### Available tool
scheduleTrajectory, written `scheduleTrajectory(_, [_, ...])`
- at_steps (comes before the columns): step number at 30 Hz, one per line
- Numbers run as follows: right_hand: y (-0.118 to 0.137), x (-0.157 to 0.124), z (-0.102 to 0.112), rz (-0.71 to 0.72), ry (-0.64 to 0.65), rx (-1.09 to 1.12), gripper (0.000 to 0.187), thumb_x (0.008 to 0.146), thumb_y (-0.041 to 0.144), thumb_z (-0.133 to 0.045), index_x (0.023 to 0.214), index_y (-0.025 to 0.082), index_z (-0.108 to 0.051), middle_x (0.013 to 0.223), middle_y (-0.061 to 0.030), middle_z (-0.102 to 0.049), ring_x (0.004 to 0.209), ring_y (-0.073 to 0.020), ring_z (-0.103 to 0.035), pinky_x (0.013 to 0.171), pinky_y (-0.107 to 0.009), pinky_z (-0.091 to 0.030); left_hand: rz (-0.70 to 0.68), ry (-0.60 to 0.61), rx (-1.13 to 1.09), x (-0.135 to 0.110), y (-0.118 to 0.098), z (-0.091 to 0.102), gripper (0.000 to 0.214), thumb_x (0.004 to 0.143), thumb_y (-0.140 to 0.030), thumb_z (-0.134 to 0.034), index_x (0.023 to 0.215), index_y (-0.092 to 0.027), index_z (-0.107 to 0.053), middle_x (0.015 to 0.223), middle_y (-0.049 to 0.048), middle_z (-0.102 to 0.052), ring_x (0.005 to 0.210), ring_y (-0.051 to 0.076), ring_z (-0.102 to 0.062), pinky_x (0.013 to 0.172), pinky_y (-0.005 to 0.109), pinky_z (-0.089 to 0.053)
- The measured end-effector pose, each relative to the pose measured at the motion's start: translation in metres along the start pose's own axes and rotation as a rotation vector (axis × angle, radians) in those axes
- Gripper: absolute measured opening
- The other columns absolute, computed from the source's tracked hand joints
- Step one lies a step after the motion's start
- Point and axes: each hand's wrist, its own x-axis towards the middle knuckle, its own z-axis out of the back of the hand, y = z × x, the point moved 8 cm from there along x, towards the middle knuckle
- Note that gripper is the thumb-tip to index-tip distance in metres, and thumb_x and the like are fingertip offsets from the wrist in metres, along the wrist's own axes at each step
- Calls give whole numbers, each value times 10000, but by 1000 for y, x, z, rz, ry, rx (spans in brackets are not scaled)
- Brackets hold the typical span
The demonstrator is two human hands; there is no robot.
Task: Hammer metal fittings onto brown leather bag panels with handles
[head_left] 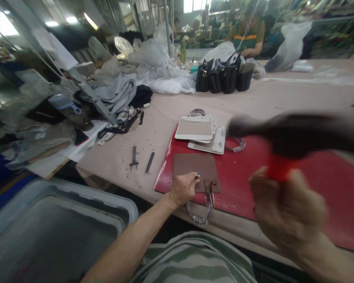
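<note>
left hand (pixel 183 189) pinches a small metal rod (pixel 197 175) over the brown panel (pixel 194 163); right hand (pixel 287 204) is wrapped firmly around a hammer (pixel 297 131) by its red handle (pixel 283 167), up in front of the camera and blurred. the panel lies flat near the front edge of the red board (pixel 262 165), a film-wrapped strap (pixel 198 219) looping off its near side. from my remote seat, i'd want the rod square to the panel (its lower tip is hidden, so i can't tell whether it touches) and 1 clean, flat stroke on its shiny top. i'd hold the fingertips below that top, and not let the hanging strap drag the panel askew.
</note>
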Motion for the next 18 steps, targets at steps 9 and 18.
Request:
scheduleTrajectory(9, [-121, -24, -45, -241, 412, -49, 393, 912, 557, -331, 662, 268, -423, 532, -34, -534, 465, -186, -517, 475, -305, -367, -30, -20, 17, 0, -6, 1, 174, 980, -211, -466, 950, -201, -637, 833, 70, -725, 757, 201, -723, 710, 285, -564])
scheduleTrajectory(18, [-91, -14, -87, 148, -82, -382, 469, 1003, 429, -388, 1288, 117, -591, 1299, -238, -623, 1157, -368, -618, 907, -522, -521, -103, 19, 49, -2, -15, -1, 173, 1001, -243, -481, 941, -194, -636, 821, 88, -727, 760, 222, -731, 723, 311, -583])
